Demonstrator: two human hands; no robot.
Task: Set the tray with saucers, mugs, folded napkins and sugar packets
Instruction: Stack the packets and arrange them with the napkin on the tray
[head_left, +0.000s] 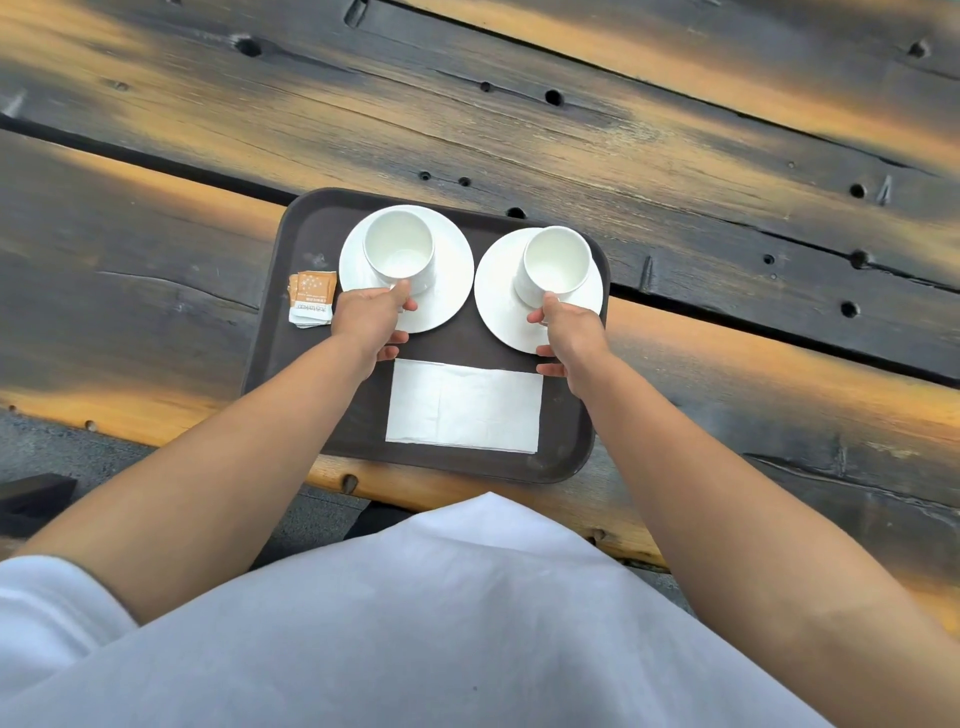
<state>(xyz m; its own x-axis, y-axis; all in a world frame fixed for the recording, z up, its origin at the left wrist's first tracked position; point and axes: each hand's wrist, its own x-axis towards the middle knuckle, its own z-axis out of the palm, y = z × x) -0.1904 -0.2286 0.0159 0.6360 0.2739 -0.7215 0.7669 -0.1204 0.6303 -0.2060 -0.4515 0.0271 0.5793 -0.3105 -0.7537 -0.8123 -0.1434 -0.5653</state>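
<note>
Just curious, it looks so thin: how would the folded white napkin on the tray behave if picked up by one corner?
The napkin probably flops: it lies flat with soft creases, so a lifted corner would likely droop or unfold. It looks light, so a push might crumple it on the tray.

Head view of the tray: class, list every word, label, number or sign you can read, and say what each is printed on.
On the sugar packets: dark print on the white band, too small and blurred to read; the orange part bears a white starburst design, no legible words.
On the left mug, right mug, left saucer, right saucer, napkin and tray: no text shows.
</note>
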